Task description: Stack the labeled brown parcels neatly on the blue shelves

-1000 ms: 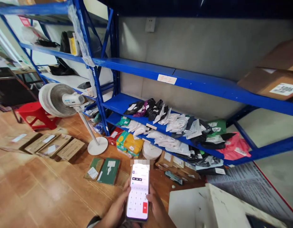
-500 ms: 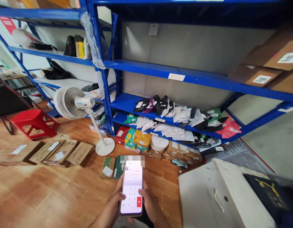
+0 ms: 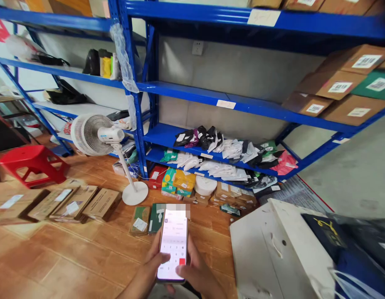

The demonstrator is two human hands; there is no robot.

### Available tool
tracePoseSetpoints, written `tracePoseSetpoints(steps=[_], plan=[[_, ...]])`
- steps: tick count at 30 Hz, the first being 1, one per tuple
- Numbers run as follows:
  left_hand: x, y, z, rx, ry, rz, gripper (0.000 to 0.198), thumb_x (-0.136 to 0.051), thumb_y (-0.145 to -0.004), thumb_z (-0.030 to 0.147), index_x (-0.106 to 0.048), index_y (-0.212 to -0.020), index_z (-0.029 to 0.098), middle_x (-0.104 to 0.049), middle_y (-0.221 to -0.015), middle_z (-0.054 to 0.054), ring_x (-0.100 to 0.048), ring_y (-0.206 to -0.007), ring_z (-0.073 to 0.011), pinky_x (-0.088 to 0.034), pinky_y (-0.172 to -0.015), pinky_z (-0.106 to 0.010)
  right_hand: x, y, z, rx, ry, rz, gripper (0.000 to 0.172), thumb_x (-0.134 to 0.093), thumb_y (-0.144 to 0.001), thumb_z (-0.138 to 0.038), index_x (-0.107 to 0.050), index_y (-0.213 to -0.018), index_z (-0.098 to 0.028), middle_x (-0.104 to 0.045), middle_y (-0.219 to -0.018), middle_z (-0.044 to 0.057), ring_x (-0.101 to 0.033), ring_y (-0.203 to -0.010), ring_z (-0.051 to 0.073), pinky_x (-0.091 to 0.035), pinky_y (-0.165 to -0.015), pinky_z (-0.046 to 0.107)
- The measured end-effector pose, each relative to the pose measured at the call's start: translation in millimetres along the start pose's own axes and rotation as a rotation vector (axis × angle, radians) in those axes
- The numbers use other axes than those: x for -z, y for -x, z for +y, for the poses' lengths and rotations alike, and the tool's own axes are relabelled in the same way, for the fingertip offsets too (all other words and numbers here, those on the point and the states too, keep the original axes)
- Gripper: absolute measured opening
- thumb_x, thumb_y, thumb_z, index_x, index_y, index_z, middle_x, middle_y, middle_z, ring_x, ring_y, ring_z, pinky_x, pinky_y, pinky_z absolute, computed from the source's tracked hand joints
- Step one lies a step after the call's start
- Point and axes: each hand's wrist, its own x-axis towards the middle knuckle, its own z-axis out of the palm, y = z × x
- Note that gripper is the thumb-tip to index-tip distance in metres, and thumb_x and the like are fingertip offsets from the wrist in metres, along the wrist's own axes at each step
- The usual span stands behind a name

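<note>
A smartphone (image 3: 173, 236) with a lit number keypad is held upright between both hands at the bottom middle. My left hand (image 3: 151, 261) wraps its left edge, the thumb lying over the left keys. On the other side my right hand (image 3: 195, 265) grips the right edge, its thumb over the lower right of the keypad. The fingers behind the phone are mostly hidden. Just beyond the phone, a dark green box (image 3: 155, 220) and a brown-green parcel (image 3: 140, 221) with a white label lie on the floor.
Blue shelving (image 3: 192, 91) spans the back, bearing bagged parcels (image 3: 223, 166) and stacked cartons (image 3: 339, 85). A white fan (image 3: 134, 193) stands on the floor at left, near a red stool (image 3: 33, 164) and a row of cardboard boxes (image 3: 102, 203). A white cabinet (image 3: 257, 245) fills the lower right.
The view has shifted slightly, showing more of the cartons at right. My right thumb has moved down the keypad, and my left thumb reaches further inward over the screen.
</note>
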Motion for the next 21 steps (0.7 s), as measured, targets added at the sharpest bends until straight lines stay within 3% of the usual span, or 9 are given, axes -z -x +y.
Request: tracePoseSetpoints(steps=[2,4,8,13,21], plan=[[-1.5,1.8,-0.2,0.008,-0.09,0.044,0.098,-0.061,-0.078,0.025,0.008,-0.149,0.024,-0.067,-0.104,-0.011,-0.064,-0.062,-0.0216,-0.049,-0.041,-0.024,-0.7,4.7,0.1,0.011,0.038,0.003,0.071,-0.054,-0.055,-0.011,-0.042,-0.124,-0.025,-0.072,-0.101,0.001,-0.065,-0.07,0.02,-0.043,-0.06,0.03],[-2.5,3.5,0.6,0.013,-0.126,0.048,0.098,-0.059,-0.078,0.025,0.009,-0.148,0.024,-0.067,-0.105,-0.012,-0.064,-0.062,-0.0219,-0.049,-0.041,-0.025,-1.9,8.5,-2.3,0.003,0.007,0.043,0.065,-0.052,-0.058,-0.015,-0.045,-0.122,-0.023,-0.071,-0.097,0.001,-0.064,-0.071,0.02,-0.044,-0.062,0.031],[-1.7,7.0,5.1,0.053,0.005,-0.082,0.106,-0.049,-0.062,0.012,0.011,-0.148,0.026,-0.064,-0.117,-0.011,-0.066,-0.077,-0.0278,-0.052,-0.048,-0.029,-3.2,10.3,-4.8,-0.012,-0.009,0.145,0.051,-0.047,-0.068,-0.024,-0.049,-0.119,-0.021,-0.07,-0.098,0.003,-0.063,-0.083,0.022,-0.044,-0.067,0.033],[1.6,7.7,10.6,0.088,0.034,-0.149,0.117,-0.047,-0.051,0.007,0.017,-0.145,0.032,-0.053,-0.135,-0.006,-0.065,-0.091,-0.0284,-0.049,-0.049,-0.024,-0.7,3.4,9.1,0.046,-0.129,0.123,0.058,-0.05,-0.065,-0.033,-0.048,-0.121,-0.019,-0.071,-0.09,0.004,-0.063,-0.078,0.025,-0.044,-0.06,0.034],[16.8,-2.5,9.0,0.114,-0.028,-0.198,0.112,-0.05,-0.058,0.009,0.017,-0.144,0.033,-0.054,-0.134,-0.007,-0.064,-0.092,-0.0301,-0.055,-0.057,-0.031,-5.5,-2.9,3.9,0.0,-0.046,0.298,0.032,-0.055,-0.07,-0.034,-0.063,-0.099,-0.021,-0.071,-0.084,0.003,-0.061,-0.074,0.022,-0.046,-0.064,0.034]])
